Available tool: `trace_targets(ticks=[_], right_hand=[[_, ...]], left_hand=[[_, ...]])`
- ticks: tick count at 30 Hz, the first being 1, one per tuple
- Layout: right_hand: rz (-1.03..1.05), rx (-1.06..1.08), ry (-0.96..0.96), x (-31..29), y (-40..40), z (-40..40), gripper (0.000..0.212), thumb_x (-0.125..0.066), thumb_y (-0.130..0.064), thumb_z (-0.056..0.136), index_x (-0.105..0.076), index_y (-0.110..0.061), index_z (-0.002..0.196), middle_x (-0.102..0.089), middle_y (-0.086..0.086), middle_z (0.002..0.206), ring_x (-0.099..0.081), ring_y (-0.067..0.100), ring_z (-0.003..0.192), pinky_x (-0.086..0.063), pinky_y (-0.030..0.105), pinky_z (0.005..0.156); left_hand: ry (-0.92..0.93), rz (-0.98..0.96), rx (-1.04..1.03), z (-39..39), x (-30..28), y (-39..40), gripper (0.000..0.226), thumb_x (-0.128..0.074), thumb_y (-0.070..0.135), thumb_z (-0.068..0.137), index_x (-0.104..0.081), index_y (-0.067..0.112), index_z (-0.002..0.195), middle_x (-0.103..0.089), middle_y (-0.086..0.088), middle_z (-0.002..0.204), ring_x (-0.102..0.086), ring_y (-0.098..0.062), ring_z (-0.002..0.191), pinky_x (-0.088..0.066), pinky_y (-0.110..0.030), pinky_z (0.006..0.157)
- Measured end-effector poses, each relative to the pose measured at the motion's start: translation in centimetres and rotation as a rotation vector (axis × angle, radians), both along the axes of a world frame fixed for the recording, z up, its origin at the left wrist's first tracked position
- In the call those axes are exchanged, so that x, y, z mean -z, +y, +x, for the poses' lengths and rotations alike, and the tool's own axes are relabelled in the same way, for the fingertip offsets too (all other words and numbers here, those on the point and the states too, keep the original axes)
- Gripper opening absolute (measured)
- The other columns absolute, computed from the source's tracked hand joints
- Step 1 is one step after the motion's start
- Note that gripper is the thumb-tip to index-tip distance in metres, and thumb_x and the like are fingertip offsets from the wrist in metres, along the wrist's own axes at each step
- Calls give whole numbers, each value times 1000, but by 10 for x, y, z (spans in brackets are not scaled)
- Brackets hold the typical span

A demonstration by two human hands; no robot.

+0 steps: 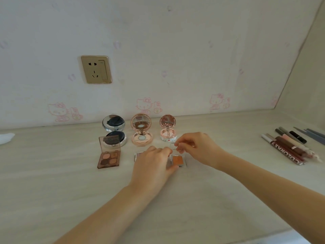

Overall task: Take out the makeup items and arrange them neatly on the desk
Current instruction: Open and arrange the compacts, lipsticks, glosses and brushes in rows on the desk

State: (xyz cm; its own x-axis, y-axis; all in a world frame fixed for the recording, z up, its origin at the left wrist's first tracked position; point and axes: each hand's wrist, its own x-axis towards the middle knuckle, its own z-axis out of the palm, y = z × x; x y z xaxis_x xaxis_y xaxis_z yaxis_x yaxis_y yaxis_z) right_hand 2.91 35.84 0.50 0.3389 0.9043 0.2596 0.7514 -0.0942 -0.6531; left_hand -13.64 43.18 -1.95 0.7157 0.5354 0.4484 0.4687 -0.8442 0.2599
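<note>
Reaching in from the near edge of the pale desk [52, 191], your two bare forearms meet at a small clear-cased palette [178, 160] whose orange pan shows between your hands. Your left hand [153, 166] lies over the left part of that case, fingers curled down onto it and thumb at its near edge, so most of the base is hidden from you. Your right hand [195, 147] pinches the clear lid [173, 147] of the same case between thumb and fingertips, holding it raised above the pan. Left of your hands sits a brown four-pan eyeshadow palette [109, 158], lid upright. Beyond it stands a silver round compact [114, 132], open, with a dark puff inside. Next along the same row are a rose-gold round compact [141, 132] and a smaller pink compact [168, 130], both with mirrors tilted up; your right hand's knuckles cover part of the smaller one's base. Far to your right, a bundle of pens and lip tubes [290, 145] lies side by side, well apart from the compacts. A white scrap [6, 138] shows at the left edge. Behind everything, the wall carries a gold socket plate [96, 69] and faint pink cartoon stickers [144, 105].
</note>
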Motion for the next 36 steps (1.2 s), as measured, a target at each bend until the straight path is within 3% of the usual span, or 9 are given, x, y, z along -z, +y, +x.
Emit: trace_targets(ticks=[4, 15, 19, 23, 29, 34, 36], right_hand=[[-12, -15, 2, 2, 8, 3, 14, -60, -12, 91, -73, -17, 93, -72, -10, 75, -65, -7, 71, -45, 6, 73], [-16, 12, -103, -4, 31, 12, 12, -65, -15, 86, -73, -19, 95, -69, -8, 86, -63, 8, 83, -41, 3, 70], [-18, 11, -108, -7, 38, 12, 13, -64, -12, 86, -73, -17, 94, -69, -5, 85, -64, 12, 84, -46, 16, 78], [1, 8, -120, -8, 43, 12, 14, -63, -11, 86, -73, -17, 93, -67, -7, 82, -62, 8, 80, -42, 7, 71], [1, 20, -125, -10, 40, 17, 15, -61, -13, 88, -72, -17, 96, -71, -4, 91, -63, 8, 85, -46, 14, 80], [37, 79, -153, -10, 20, 30, 18, -57, -15, 91, -71, -18, 103, -70, -9, 94, -63, 2, 89, -41, 0, 75], [22, 104, -183, -8, 6, 36, 19, -56, -17, 92, -69, -20, 105, -71, -8, 99, -63, 2, 92, -43, 6, 80]], left_hand=[[-28, 20, 15, 3, 0, 4, 34, -62, 48, 84, -63, 25, 109, -67, 7, 101, -55, -16, 102, -44, -32, 77], [-35, 7, -9, 17, 1, 13, 34, -60, 43, 86, -62, 27, 116, -68, 7, 106, -55, -16, 105, -40, -28, 73], [-20, 1, -25, 19, -2, 19, 31, -60, 43, 86, -64, 26, 111, -67, 5, 104, -56, -18, 101, -41, -29, 70], [-5, -9, -34, 20, -2, 24, 31, -59, 43, 86, -63, 28, 112, -67, 6, 105, -55, -17, 102, -47, -33, 73], [-35, 5, -27, 19, 0, 25, 31, -61, 42, 85, -64, 26, 111, -68, 6, 103, -56, -17, 100, -48, -34, 74], [-20, 52, -20, 16, 0, 21, 30, -60, 41, 85, -63, 24, 110, -67, 6, 102, -54, -16, 102, -42, -30, 72], [-15, 81, 16, 15, 0, 17, 26, -58, 39, 87, -64, 23, 107, -67, 8, 102, -53, -14, 104, -41, -27, 73]])
